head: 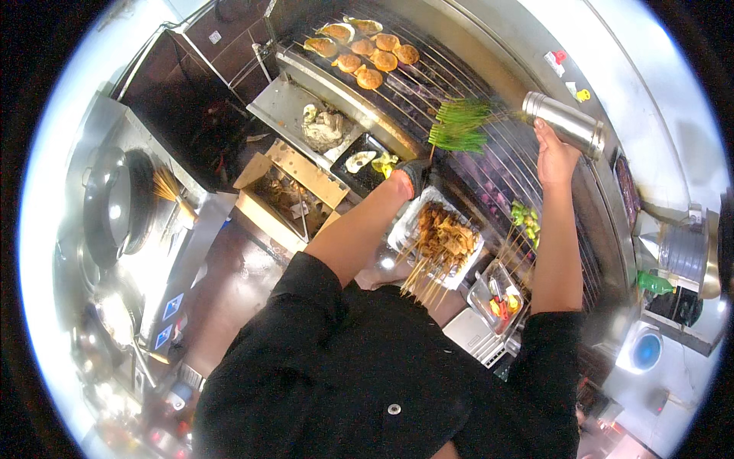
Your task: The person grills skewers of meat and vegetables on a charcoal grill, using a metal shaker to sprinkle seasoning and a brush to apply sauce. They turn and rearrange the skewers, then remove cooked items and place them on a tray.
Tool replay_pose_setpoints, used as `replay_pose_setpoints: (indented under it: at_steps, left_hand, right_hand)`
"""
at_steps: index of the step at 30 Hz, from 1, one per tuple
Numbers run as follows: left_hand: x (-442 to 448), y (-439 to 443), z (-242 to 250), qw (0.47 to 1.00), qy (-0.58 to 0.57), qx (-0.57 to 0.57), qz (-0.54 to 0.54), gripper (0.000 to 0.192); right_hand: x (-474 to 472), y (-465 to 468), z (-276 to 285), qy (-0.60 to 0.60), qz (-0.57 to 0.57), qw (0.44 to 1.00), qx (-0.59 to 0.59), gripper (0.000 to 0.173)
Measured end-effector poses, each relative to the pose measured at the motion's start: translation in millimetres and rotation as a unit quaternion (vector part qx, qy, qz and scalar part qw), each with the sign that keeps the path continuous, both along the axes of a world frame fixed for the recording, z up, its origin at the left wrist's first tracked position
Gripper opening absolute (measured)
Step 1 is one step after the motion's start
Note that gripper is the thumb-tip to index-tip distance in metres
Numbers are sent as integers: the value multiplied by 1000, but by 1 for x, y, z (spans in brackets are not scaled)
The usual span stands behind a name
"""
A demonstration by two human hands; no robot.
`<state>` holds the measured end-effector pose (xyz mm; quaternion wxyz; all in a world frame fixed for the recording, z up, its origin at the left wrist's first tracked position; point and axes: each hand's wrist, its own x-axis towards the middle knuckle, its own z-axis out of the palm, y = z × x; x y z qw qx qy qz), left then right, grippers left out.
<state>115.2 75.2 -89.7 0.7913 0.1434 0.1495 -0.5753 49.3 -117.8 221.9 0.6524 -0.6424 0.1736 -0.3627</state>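
Observation:
My right hand (556, 154) grips a stainless steel shaker (565, 124), tilted over the grill with its top end to the left; seasoning seems to fall from it. My left hand (414, 175), in a dark glove, is at the grill's near edge, closed around the sticks of skewered green vegetables (460, 125) that lie over the bars. Scallops or oysters in shells (367, 51) sit at the grill's upper left. Small green skewers (524, 222) lie beside my right forearm. Near my left wrist, a foil-lined tray (401, 234) bears a pile of browned meat skewers (447, 232).
Glowing charcoal (487, 178) shows under the bars. Left of the grill are a black tray (350, 172) with a shell, a metal shelf (278, 106) and an open cardboard box (266, 215). A clear container (476, 295) stands near my right elbow; a wok (114, 206) is far left.

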Motion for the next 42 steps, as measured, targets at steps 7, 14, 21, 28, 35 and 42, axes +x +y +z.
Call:
replay_pose_setpoints:
  at_steps: [7,14,21,28,35,42]
  left_hand:
    - [0,-4,-4,999,-33,-6,-1,21]
    - [1,-8,-4,999,-31,-7,-38,22]
    - [5,-10,-12,998,49,-23,-23,17]
    - [34,-11,40,996,-60,62,-37,18]
    - [64,-38,70,988,-92,126,14,51]
    - [63,-28,54,919,-292,263,-15,47]
  right_hand:
    - [6,-14,15,-32,-38,994,-94,53]
    - [43,-23,59,-156,-55,980,-114,49]
    - [-8,-17,33,-98,-98,985,-104,48]
    - [-185,10,-37,-75,-221,952,197,50]
    - [-332,31,-56,-35,-237,954,178,49]
    - [-409,58,-85,-60,-277,936,208,54]
